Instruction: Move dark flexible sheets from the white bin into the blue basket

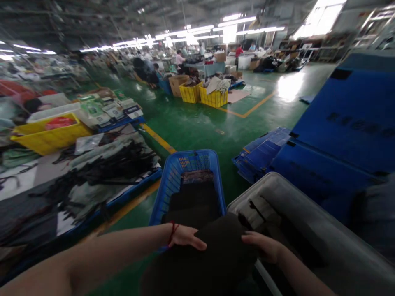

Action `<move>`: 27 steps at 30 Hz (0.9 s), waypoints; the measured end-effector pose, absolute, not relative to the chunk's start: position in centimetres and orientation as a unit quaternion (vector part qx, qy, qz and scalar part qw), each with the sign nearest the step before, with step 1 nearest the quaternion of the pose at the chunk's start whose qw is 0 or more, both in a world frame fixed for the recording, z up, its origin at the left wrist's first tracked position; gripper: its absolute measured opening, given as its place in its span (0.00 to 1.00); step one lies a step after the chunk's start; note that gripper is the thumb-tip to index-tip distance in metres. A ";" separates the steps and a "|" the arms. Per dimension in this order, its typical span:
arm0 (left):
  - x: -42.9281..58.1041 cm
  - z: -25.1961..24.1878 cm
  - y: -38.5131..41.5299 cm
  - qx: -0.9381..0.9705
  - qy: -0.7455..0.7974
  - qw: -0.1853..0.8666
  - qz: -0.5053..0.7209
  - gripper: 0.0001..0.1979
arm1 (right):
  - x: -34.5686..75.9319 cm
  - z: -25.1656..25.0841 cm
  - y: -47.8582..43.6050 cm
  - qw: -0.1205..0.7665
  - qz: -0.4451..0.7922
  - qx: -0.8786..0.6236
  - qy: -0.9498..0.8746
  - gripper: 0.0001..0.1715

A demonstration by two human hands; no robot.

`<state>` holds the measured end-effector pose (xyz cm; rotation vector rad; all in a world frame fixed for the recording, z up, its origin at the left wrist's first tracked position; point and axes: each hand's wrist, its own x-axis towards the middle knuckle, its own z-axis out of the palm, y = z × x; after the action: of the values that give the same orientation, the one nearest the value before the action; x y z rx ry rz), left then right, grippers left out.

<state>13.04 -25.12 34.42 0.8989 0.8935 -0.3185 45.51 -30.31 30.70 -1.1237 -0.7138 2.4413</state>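
My left hand (187,237) grips the near left edge of a black piece of fabric (216,255), thumb on top, fingers hidden under the cloth. My right hand (265,246) grips the same fabric at its right edge, fingers curled over it. The fabric hangs between the two hands, just in front of a blue plastic basket (168,185) that holds more dark folded cloth. A red string is tied round my left wrist.
A grey bin (308,213) with dark and white pieces stands at my right. Blue folded panels (339,135) and stacked blue sheets (262,152) lie beyond. A low pallet of black and grey garments (92,172) is at left, yellow crates (212,98) and people farther off.
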 end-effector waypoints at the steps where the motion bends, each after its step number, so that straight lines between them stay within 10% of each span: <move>1: 12.1 34.1 -24.7 0.406 0.415 0.797 -0.166 0.25 | 43.6 29.6 -29.8 0.174 0.871 -0.391 -0.242 0.26; 14: -10.6 30.6 -17.4 0.388 0.463 0.778 -0.171 0.33 | 29.1 26.9 -22.7 0.268 0.860 -0.419 -0.115 0.38; 27: -12.4 17.8 21.3 0.473 0.564 0.661 -0.144 0.37 | 23.1 13.5 13.1 0.330 0.677 -0.584 -0.302 0.37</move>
<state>-12.38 21.27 17.79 1.0706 1.2761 -0.3260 23.08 13.12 13.54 -1.5269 -0.7905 1.7715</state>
